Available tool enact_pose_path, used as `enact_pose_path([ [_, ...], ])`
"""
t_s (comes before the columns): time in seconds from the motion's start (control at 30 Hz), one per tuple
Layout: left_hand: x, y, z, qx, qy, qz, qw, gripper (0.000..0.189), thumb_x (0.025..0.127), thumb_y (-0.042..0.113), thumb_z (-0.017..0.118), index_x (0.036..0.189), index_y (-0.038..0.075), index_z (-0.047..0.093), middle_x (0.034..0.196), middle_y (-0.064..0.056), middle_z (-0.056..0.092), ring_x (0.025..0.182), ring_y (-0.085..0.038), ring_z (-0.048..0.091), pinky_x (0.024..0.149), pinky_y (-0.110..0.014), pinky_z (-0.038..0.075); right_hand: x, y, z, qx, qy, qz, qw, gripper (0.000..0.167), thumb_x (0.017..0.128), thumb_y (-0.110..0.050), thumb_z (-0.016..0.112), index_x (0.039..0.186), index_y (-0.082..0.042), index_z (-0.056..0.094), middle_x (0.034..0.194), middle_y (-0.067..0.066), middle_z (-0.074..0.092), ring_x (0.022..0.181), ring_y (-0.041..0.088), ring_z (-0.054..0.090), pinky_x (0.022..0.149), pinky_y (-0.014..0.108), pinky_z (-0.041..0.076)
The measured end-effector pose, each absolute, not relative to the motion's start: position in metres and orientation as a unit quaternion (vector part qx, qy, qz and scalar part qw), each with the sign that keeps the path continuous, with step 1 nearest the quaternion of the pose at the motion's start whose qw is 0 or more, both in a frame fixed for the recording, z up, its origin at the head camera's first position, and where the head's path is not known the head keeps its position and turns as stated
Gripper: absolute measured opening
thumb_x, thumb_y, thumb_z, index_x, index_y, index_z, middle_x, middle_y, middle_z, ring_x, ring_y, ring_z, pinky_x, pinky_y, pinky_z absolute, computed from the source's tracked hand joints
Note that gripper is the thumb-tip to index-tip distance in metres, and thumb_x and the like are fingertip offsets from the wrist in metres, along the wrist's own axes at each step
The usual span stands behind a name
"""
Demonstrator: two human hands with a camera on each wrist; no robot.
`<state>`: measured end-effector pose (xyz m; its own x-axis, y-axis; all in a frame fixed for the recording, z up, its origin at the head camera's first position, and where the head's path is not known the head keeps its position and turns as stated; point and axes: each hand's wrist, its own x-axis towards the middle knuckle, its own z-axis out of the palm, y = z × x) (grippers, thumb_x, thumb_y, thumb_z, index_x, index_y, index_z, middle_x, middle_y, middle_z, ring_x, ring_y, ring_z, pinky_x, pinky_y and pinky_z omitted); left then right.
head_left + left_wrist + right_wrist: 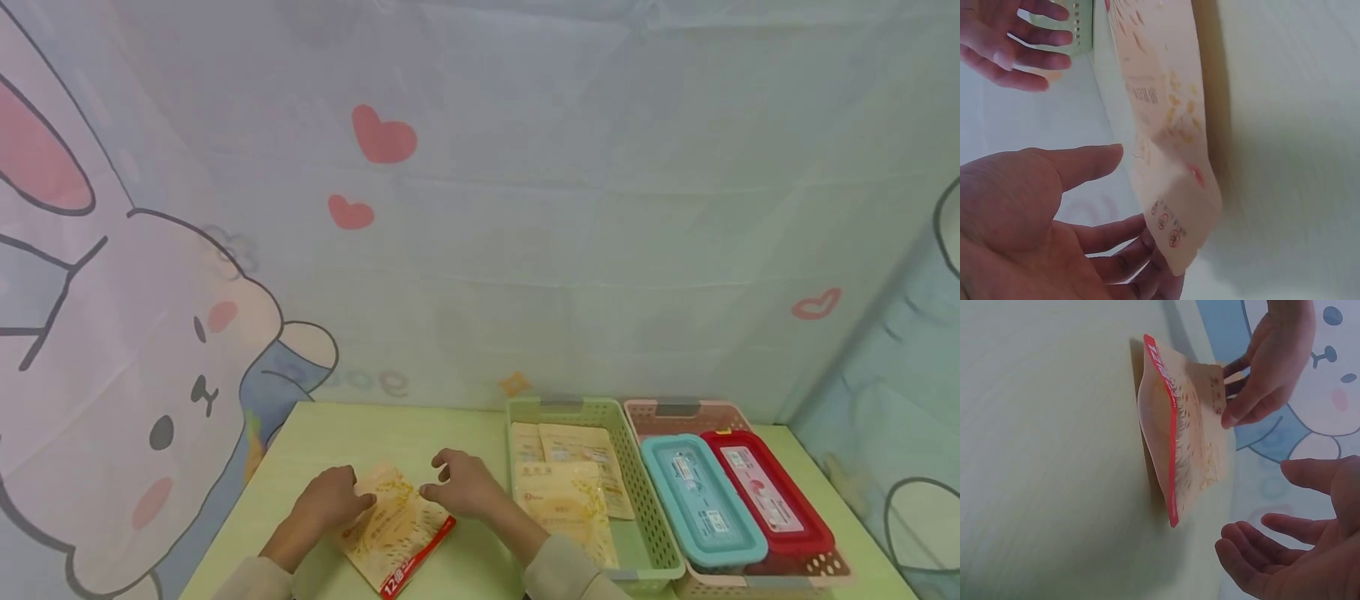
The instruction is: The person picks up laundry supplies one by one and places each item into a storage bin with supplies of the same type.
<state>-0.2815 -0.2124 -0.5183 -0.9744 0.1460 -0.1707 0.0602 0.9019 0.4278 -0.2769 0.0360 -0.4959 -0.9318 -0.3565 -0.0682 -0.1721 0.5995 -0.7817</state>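
Observation:
A flat cream-yellow packet (397, 529) with a printed grain pattern lies on the table, its red strip (417, 557) marked "12" facing the person. My left hand (330, 498) is at its far left corner. In the left wrist view the fingers (1119, 265) touch the packet's corner from behind, while the thumb stands apart from it. My right hand (467, 485) hovers by the packet's right side, fingers loosely bent and holding nothing. The right wrist view shows the packet (1200, 434) bulging open along the side below its red strip.
A green basket (651, 508) to the right holds several similar packets (566, 508). Beside it a pink basket (637, 414) bears a teal-lidded box (701, 500) and a red-lidded box (772, 492). Behind the table hangs a printed cloth (525, 250) with a rabbit and hearts.

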Motion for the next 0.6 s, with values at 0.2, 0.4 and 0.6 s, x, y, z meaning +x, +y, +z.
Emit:
enact_pose_path([
  [0.2,-0.271,-0.214,-0.513,0.015,0.976,0.193,0.098,0.043,0.101,0.034,0.072,0.101,-0.008,0.064,0.098,-0.02,0.062,0.08,-0.035,0.061,0.067,-0.048,0.053,-0.275,0.031,-0.506,-0.15,0.892,-0.408,0.125,0.047,0.096,-0.022,0.077,0.132,0.005,0.064,0.119,0.023,0.069,0.106,0.041,0.067,0.088,0.055,0.057],
  [0.4,-0.259,-0.223,-0.505,-0.014,0.974,0.159,0.163,0.04,0.102,0.038,0.069,0.083,0.003,0.062,0.073,-0.008,0.054,0.061,-0.02,0.05,0.056,-0.033,0.043,-0.27,0.029,-0.513,-0.158,0.895,-0.397,0.129,0.045,0.095,-0.018,0.078,0.13,0.008,0.064,0.117,0.024,0.069,0.108,0.042,0.067,0.088,0.054,0.058],
  [0.6,-0.269,-0.233,-0.521,-0.008,0.948,0.195,0.252,0.054,0.104,0.046,0.066,0.063,0.015,0.052,0.048,0.003,0.043,0.042,-0.01,0.044,0.044,-0.025,0.038,-0.265,0.027,-0.517,-0.163,0.897,-0.389,0.13,0.046,0.094,-0.019,0.076,0.129,0.008,0.065,0.113,0.021,0.071,0.103,0.037,0.068,0.085,0.049,0.058],
])
